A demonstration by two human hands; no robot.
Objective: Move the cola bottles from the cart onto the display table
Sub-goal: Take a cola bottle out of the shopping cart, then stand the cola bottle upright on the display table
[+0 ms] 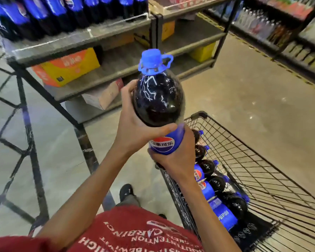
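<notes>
Curled left grip (135,122) round the shoulder of the cola bottle (158,99), right grip (178,159) round its label just below; seemed wisest to keep both on until stood upright on the surface (71,42) beyond.

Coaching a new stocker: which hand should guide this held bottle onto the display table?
Probably the left hand: it grips the bottle high, nearer the display table; the right hand holds its labelled base.
</notes>
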